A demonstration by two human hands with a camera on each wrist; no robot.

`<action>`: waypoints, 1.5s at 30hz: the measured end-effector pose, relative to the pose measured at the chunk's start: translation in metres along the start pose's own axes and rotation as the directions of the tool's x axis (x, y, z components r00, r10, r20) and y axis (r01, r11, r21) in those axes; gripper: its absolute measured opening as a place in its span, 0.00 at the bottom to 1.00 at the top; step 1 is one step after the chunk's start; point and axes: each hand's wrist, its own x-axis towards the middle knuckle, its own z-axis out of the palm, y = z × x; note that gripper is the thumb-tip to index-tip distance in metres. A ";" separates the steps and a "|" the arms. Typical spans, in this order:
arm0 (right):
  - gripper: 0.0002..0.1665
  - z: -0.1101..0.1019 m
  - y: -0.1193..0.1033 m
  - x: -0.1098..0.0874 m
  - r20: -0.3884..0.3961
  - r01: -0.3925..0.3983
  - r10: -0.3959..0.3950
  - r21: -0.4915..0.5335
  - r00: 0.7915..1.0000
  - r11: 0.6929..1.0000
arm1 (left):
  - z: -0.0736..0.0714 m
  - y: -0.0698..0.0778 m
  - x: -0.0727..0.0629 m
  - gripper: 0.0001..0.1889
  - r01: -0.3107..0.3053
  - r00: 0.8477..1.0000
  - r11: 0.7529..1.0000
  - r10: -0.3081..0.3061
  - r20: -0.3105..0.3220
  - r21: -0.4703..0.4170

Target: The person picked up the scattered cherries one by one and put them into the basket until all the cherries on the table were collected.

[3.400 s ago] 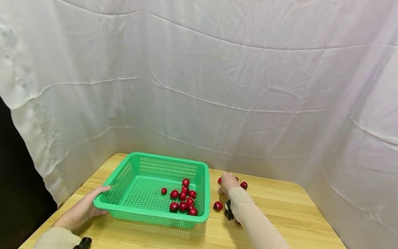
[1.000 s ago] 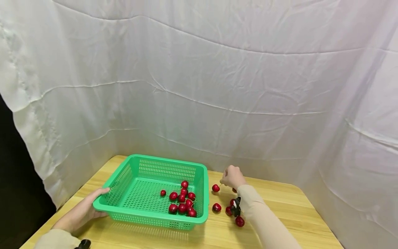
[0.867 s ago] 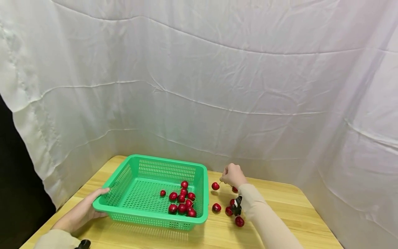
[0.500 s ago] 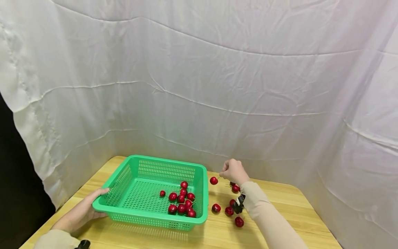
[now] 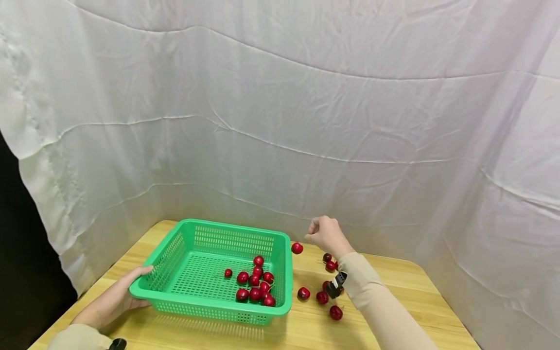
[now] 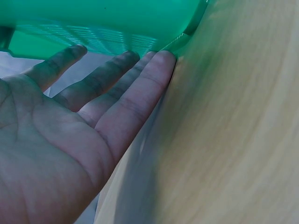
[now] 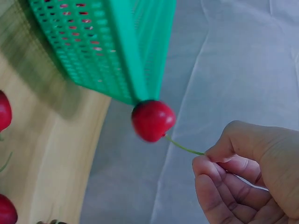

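Fingers (image 5: 312,233) of the right hand (image 5: 330,237) pinch together in the head view, with a cherry (image 5: 297,248) just right of the green basket (image 5: 210,300), whose rim stands between it and the inner cherries (image 5: 255,294), while loose cherries (image 5: 322,297), partly covered by a black wrist device (image 5: 334,288), lie right of the basket, and the left hand (image 5: 115,295) hooks its thumb over the basket's left rim. From the left wrist, its straight, slightly spread fingers reach the basket's outside. From the right wrist, thumb and forefinger pinch the cherry's green stem (image 7: 184,149), the fruit glossy red, dark at one end, overlapping the basket's corner.
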 end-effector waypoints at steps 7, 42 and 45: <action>0.11 -0.005 -0.022 -0.002 -0.003 0.053 -0.052 0.013 0.999 0.999 | -0.001 -0.001 0.000 0.42 -0.012 1.000 1.000 0.012 0.008 0.001; 0.13 0.072 -0.108 -0.010 0.232 0.214 -0.223 0.065 0.947 0.975 | 0.001 0.004 0.000 0.42 -0.013 1.000 1.000 0.012 0.015 0.025; 0.13 0.075 -0.111 -0.012 0.248 0.225 -0.236 0.072 0.940 0.972 | 0.000 0.004 0.001 0.42 -0.006 1.000 1.000 0.006 0.009 0.026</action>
